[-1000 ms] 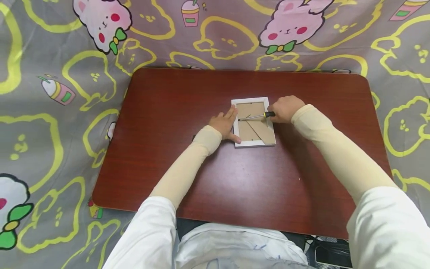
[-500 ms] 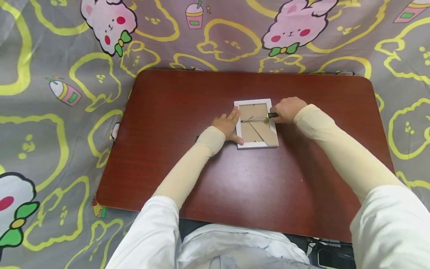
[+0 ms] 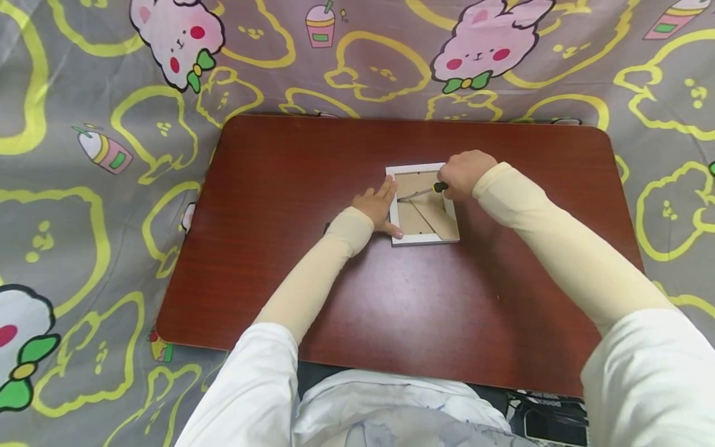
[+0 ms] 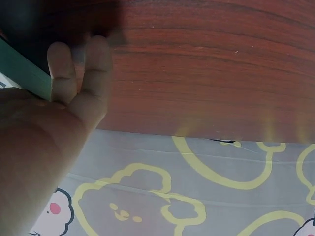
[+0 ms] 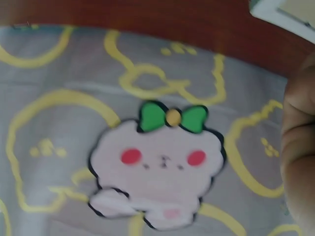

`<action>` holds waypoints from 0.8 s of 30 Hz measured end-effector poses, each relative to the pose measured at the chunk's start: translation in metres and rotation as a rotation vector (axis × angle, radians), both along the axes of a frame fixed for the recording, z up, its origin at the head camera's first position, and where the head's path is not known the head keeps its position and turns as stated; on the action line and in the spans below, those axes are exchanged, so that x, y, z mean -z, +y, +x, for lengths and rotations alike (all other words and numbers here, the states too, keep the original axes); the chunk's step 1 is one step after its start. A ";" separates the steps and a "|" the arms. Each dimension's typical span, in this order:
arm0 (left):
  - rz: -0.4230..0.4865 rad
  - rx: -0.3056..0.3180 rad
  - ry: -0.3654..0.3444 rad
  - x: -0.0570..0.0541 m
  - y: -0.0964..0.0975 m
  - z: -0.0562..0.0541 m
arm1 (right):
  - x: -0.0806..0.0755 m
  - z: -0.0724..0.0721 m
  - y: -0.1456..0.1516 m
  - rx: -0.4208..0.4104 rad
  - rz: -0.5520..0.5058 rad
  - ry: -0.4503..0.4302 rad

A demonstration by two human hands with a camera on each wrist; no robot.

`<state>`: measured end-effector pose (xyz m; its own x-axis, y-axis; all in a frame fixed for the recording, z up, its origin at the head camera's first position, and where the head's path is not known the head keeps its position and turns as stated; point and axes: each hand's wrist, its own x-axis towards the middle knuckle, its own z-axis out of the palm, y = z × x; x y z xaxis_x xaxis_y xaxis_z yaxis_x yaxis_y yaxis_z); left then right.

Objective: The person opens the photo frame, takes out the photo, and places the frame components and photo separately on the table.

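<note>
In the head view, a white picture frame (image 3: 423, 238) lies face down on the table, its tan backing board (image 3: 410, 220) and slanted stand strip uppermost. My left hand (image 3: 374, 208) rests along the frame's left edge, thumb at the lower corner and fingers spread and fairly straight. A screwdriver (image 3: 440, 186) with a black and yellow handle is gripped in my right hand (image 3: 468, 174). Its metal shaft crosses the backing, and the tip meets the inner left border. In the right wrist view, the frame's corner (image 5: 278, 14) shows; the screwdriver is out of sight there.
The red-brown wooden table (image 3: 279, 248) has rounded corners. Patterned grey cloth (image 3: 139, 248) hangs behind and around it. Near the front right, below the table edge, lies a dark object (image 3: 550, 425) with cables.
My right hand has moved slightly up and to the left, so the screwdriver's handle end stands higher and the shaft slants more. The left hand keeps its place on the frame.
</note>
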<state>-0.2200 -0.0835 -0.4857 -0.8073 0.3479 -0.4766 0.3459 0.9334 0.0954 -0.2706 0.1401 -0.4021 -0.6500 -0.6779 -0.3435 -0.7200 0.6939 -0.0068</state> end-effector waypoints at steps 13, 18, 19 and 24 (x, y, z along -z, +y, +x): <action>0.030 0.006 0.026 -0.009 -0.002 0.006 | -0.033 0.012 -0.043 -0.054 0.103 0.051; 0.014 0.002 0.020 -0.009 -0.001 0.004 | -0.037 0.014 -0.058 -0.083 0.158 0.075; 0.016 0.002 0.020 -0.010 -0.001 0.004 | -0.038 0.014 -0.061 -0.089 0.168 0.081; 0.017 0.009 0.017 -0.010 -0.001 0.005 | -0.042 0.018 -0.077 -0.100 0.214 0.111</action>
